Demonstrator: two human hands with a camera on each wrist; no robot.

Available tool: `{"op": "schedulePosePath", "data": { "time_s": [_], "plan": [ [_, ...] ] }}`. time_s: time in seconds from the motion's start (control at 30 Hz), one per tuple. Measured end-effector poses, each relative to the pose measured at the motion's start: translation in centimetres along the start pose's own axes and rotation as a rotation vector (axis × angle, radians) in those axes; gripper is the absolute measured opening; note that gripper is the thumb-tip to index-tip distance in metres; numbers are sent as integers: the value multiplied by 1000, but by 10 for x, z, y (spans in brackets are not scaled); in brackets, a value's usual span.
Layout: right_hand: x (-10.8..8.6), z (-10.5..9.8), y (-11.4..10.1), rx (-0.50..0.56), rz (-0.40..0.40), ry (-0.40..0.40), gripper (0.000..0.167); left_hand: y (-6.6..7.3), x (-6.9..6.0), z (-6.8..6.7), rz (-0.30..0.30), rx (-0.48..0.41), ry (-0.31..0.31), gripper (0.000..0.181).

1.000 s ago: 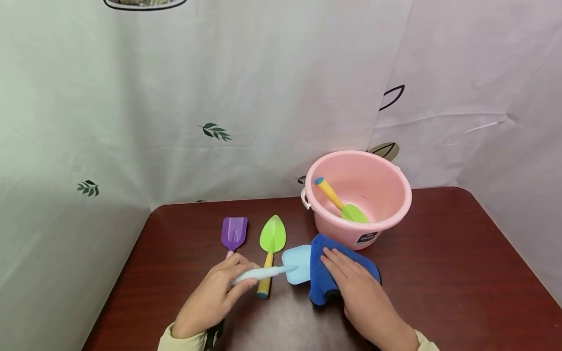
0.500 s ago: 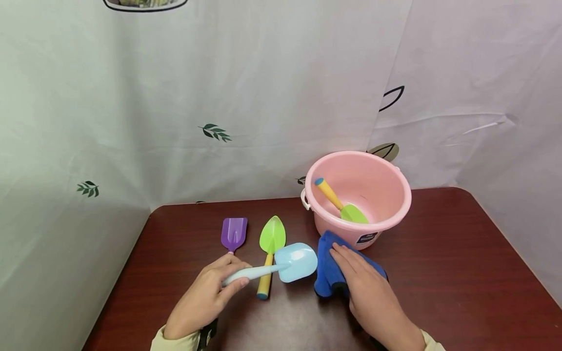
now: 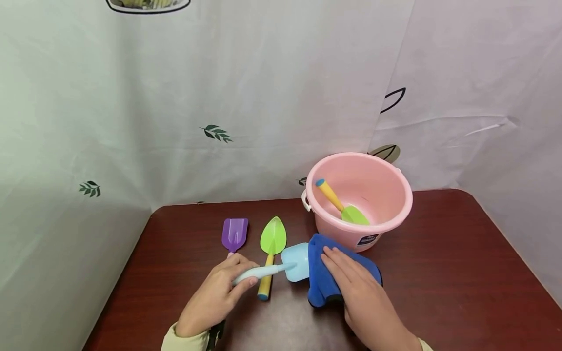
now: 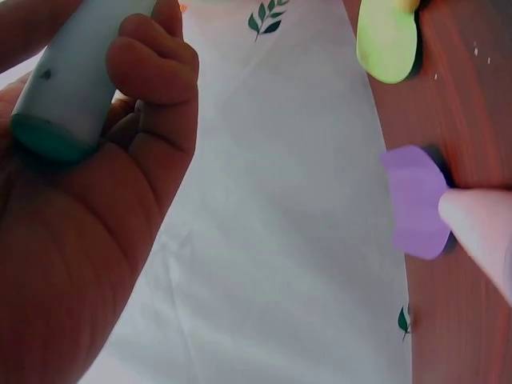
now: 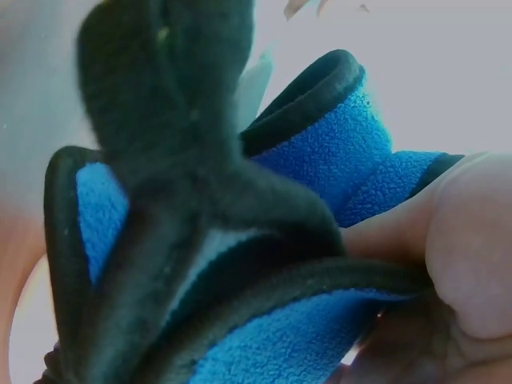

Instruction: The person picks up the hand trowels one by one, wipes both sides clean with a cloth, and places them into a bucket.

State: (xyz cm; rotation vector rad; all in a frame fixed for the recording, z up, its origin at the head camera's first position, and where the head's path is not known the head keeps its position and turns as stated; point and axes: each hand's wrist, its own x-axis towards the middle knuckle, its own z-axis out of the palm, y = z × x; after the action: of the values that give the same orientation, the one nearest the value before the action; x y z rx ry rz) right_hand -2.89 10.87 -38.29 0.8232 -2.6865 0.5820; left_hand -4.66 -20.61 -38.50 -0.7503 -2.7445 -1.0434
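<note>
In the head view my left hand grips the pale handle of a light blue shovel, held over the yellow handle of a green trowel. My right hand holds a blue cloth with black edging against the shovel's blade, covering the blade's right part. The right wrist view shows the cloth in folds, with the thumb and fingers around its edge. The left wrist view has the fingers curled round the shovel's handle.
A purple shovel and a green trowel lie on the brown table. Behind the cloth stands a pink bucket with another yellow-handled green trowel inside. A pale curtain hangs behind the table.
Half a second ago the cloth was right of the blade, which showed whole. Now the cloth and right hand are further left, over part of the blade; the left hand has shifted slightly right.
</note>
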Motion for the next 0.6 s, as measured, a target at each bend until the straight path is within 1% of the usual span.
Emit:
{"op": "schedulePosePath", "data": {
  "time_s": [0.1,0.17,0.37,0.43,0.6],
  "plan": [
    [0,2,-2,-8,-13,-17,69,0,3,6,15,5,10,14],
    [0,3,-4,-9,-20,-41,67,1,4,10,9,4,14,14],
    [0,5,-8,36,-16,-135,68,7,5,16,2,26,8,16],
    [1,6,-8,40,-26,-147,69,9,6,18,6,34,6,17],
    [1,11,-9,21,-92,-147,68,13,8,20,-4,37,0,14]
  ]
}}
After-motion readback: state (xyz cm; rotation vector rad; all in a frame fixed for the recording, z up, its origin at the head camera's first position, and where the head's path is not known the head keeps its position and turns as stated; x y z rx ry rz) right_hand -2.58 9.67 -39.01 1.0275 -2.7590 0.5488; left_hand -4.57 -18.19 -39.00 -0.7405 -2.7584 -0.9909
